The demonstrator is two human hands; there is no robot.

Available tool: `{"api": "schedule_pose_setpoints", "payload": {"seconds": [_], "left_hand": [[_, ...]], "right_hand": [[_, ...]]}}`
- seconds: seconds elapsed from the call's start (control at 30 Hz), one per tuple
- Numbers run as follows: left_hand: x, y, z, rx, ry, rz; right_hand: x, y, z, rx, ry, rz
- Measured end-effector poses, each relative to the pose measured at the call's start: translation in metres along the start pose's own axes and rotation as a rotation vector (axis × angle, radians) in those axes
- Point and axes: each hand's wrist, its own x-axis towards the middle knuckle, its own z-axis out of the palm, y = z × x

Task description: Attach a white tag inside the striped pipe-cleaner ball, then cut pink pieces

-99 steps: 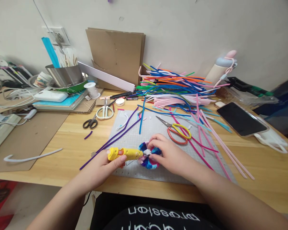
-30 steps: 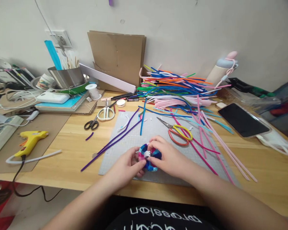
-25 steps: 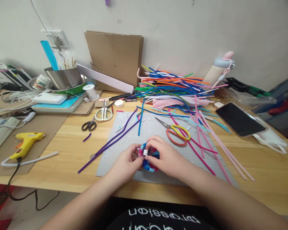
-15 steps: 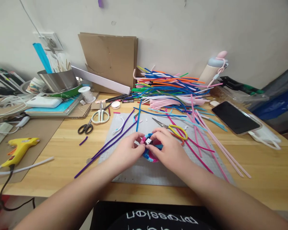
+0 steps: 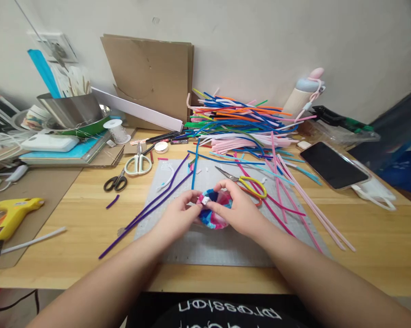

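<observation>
Between my hands is a small round pipe-cleaner piece (image 5: 215, 221) in blue, light blue, pink and white, hollow like a little basket. At its upper left edge sits a small white bit (image 5: 205, 200) beside a pink one. My left hand (image 5: 183, 212) pinches that edge between thumb and fingers. My right hand (image 5: 237, 207) is closed on the piece too, its thumb by the white bit and its index finger bent over the far rim. The fingers hide part of the rim. Yellow-handled scissors (image 5: 253, 187) lie just beyond my right hand.
Under my hands lies a grey mat (image 5: 222, 255). Purple pipe cleaners (image 5: 150, 207) are on the left, pink ones (image 5: 306, 205) on the right, with a colourful heap (image 5: 242, 118) behind. Nearby are white scissors (image 5: 138, 165), black scissors (image 5: 115, 183), a yellow glue gun (image 5: 12, 212) and a phone (image 5: 334, 165).
The round piece has tipped so that more of its hollow inside shows, and the white bit sits slightly further left. Both hands keep their hold. The camera view has shifted slightly.
</observation>
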Motion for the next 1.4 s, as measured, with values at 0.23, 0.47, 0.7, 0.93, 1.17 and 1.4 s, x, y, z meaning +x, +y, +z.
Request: {"api": "schedule_pose_setpoints", "payload": {"seconds": [0.23, 0.47, 0.7, 0.93, 1.17, 1.4], "left_hand": [[0.005, 0.006, -0.012, -0.160, 0.040, -0.036], [0.006, -0.002, -0.014, 0.023, -0.001, 0.074], [0.008, -0.005, -0.016, 0.031, -0.008, 0.088], [0.008, -0.005, -0.016, 0.078, 0.048, 0.107], [0.007, -0.007, -0.016, 0.181, 0.091, 0.122], [0.005, -0.002, -0.011, 0.079, 0.072, 0.106]], "right_hand": [[-0.002, -0.006, 0.008, 0.733, -0.153, 0.378], [-0.007, -0.003, 0.015, 0.503, -0.025, 0.172], [-0.012, 0.000, 0.017, 0.324, -0.027, 0.060], [-0.013, -0.003, 0.017, 0.362, -0.037, 0.073], [-0.017, -0.002, 0.020, 0.364, -0.036, 0.086], [-0.020, 0.000, 0.024, 0.342, -0.036, 0.076]]}}
